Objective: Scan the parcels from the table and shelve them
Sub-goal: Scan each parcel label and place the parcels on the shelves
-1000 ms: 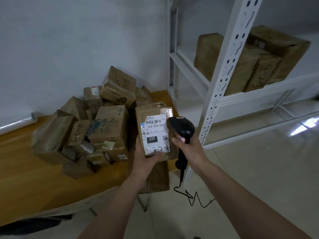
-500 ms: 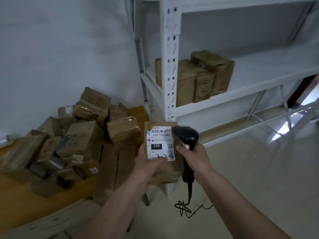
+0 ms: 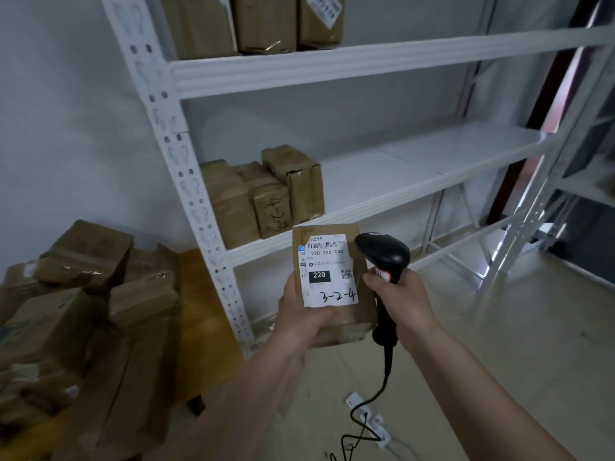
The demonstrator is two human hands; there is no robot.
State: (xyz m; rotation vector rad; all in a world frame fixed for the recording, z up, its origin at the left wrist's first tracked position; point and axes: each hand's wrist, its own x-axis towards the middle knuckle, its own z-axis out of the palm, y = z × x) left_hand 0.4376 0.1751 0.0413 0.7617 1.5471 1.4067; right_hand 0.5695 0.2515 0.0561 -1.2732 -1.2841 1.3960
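My left hand [image 3: 301,316] grips a brown parcel [image 3: 336,322] from below, its white label marked "3-2-4" facing me. My right hand [image 3: 401,302] holds a black corded barcode scanner [image 3: 382,254] by the handle, its head just right of the label. Both are in front of a white metal shelf rack [image 3: 199,207]. Three brown parcels [image 3: 263,194] stand at the left end of the middle shelf [image 3: 416,174]. More parcels [image 3: 263,21] stand on the shelf above. A heap of parcels [image 3: 83,301] lies on the wooden table [image 3: 203,314] at lower left.
The scanner's cable [image 3: 369,407] hangs down to a white power strip [image 3: 366,414] on the pale floor. The right part of the middle shelf is bare. A second rack frame [image 3: 545,207] stands at the right beside a dark doorway.
The view has swung right and up, from the table toward the rack. Parcel and scanner stay held together in my hands, now in front of the shelves; the upper shelf has come into view.
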